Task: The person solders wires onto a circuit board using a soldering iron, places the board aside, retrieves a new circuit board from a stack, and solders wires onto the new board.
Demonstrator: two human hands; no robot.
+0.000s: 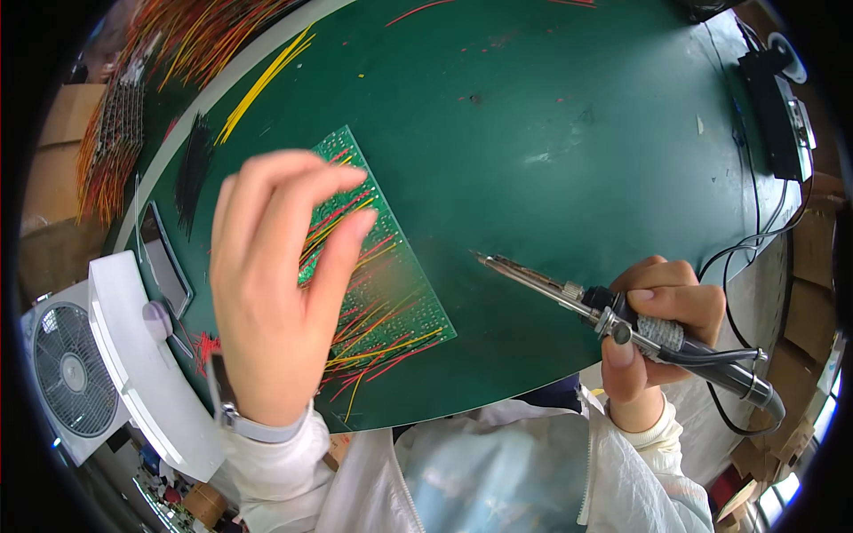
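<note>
A green circuit board (410, 282) lies slanted on the green tabletop, with red, yellow and black wires (384, 330) fixed along it in rows. Above its upper part hovers my left hand (283, 240), thumb and forefinger apart, and no wire shows clearly between them. The hand hides the board's left side. My right hand (671, 306) grips a soldering iron (613, 318) that has a metal guide tube clamped along it. The iron's thin tip points up and left, to the right of the board and apart from it.
Yellow wires (265, 84) and black wires (194, 169) lie at the left, beyond them thick bundles of red and orange wires (191, 40). A phone-like dark panel (167, 258) and a white fan (75, 364) stand left. A black box (771, 115) with cables sits at right.
</note>
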